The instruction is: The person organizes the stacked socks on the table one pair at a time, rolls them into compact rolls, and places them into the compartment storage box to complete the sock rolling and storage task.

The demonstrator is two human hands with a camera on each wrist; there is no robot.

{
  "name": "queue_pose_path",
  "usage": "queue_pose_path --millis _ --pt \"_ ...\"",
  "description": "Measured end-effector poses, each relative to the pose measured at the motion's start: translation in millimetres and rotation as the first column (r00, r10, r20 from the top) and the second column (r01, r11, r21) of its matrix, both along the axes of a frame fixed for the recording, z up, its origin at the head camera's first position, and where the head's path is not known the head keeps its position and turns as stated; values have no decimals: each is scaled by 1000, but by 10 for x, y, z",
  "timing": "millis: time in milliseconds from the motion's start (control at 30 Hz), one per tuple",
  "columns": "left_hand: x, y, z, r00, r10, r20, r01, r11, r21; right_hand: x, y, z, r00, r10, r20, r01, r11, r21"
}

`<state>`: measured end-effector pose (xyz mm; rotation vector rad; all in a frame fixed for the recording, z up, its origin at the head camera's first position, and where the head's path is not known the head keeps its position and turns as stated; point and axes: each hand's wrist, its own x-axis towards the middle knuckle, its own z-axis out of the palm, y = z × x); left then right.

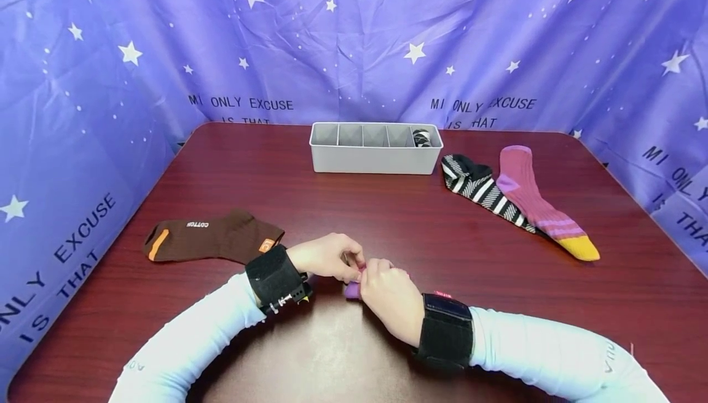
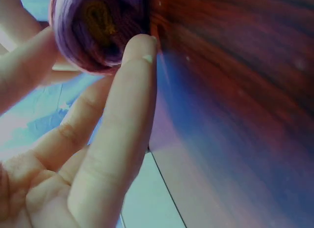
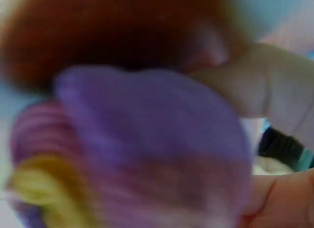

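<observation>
Sock [image 1: 352, 291], rolled, lower centre of head frame; my left hand [image 1: 330, 257] pinches it, right hand [image 1: 389, 295] curls round it. Rolling step (nearly done, I judge); next move needs snug hold.

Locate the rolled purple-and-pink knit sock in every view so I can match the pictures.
Head: the rolled purple-and-pink knit sock sits below centre, mostly hidden between the bare left hand and bare right hand.
Left wrist: at the top, left of centre, its coiled end showing yellow inside.
Right wrist: large and blurred, across the lower left and centre.
Shared landmark: bare fingers touching the roll.
</observation>
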<state>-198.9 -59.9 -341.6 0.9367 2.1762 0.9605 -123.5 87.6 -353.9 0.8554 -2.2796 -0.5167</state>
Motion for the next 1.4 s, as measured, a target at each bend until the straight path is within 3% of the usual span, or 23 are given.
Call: queue_pose_path --millis 100,167,300,400,467,533,600,633,667,733,833,867,900,933,1000,1033,1067,1133,1167,1267,1333,1367,1400 --pt "-43 -14 -3 998 39 52 -41 999 27 -137 63 56 976 40 213 -34 999 -30" --pt "-74 -23 -7 995 56 80 -60 997 46 -241 124 106 923 70 379 -45 996 -75" --pt "-181 -64 26 992 68 102 -75 995 72 -507 263 260 758 96 645 12 987 -161" --pt "-367 -142 183 994 105 40 -108 991 79 -805 353 535 602 44 797 175 967 -186" --pt "-543 -208 356 985 172 -28 -169 982 90 -1046 409 800 491 23 871 310 930 -199" --pt "-729 -269 559 959 261 -110 -249 962 110 -1295 469 1082 401 27 916 430 877 -214" --pt "-907 -319 741 910 371 -185 -347 926 151 -1524 534 1337 349 49 936 514 825 -235" --pt "-989 -340 816 875 434 -215 -402 898 178 -1627 566 1446 336 52 941 551 799 -241" --pt "-1065 -359 880 831 495 -254 -455 867 202 -1722 596 1542 326 47 944 584 775 -240" --pt "-1202 -396 963 730 608 -313 -553 794 252 -1892 651 1677 347 25 937 629 735 -253" --pt "-1368 -448 944 577 744 -336 -677 666 313 -2087 690 1728 359 28 933 699 654 -289" --pt "-1417 -466 898 536 773 -340 -707 631 319 -2139 689 1705 348 65 935 724 615 -313" --pt "-1452 -479 845 504 798 -330 -734 597 323 -2187 684 1665 348 98 933 748 571 -339" --pt "-1485 -490 777 479 819 -317 -759 568 320 -2231 675 1609 328 161 931 781 508 -363" --pt "-1541 -494 627 450 845 -288 -795 526 301 -2305 655 1492 289 304 908 842 371 -392" --pt "-1557 -494 540 451 849 -274 -800 521 298 -2337 649 1427 276 366 889 867 304 -395" --pt "-1701 -515 336 436 855 -281 -804 510 306 -2371 649 1359 274 412 869 886 243 -395" --pt "-2049 -559 -112 411 862 -296 -806 495 324 -2420 666 1239 295 442 847 900 169 -401" --pt "-2249 -589 -345 409 863 -296 -805 494 329 -2438 678 1185 312 452 836 902 134 -410" --pt "-2888 -674 -997 372 871 -321 -807 474 352 -2488 735 1034 406 371 835 872 116 -475" --pt "-3042 -671 -1116 360 880 -310 -810 460 363 -2509 762 964 465 324 824 849 99 -518" --pt "-3061 -671 -1107 378 879 -289 -806 467 364 -2519 768 937 498 290 817 834 97 -543" --pt "-3069 -658 -1091 364 889 -279 -802 451 392 -2521 770 922 527 222 820 820 122 -560"
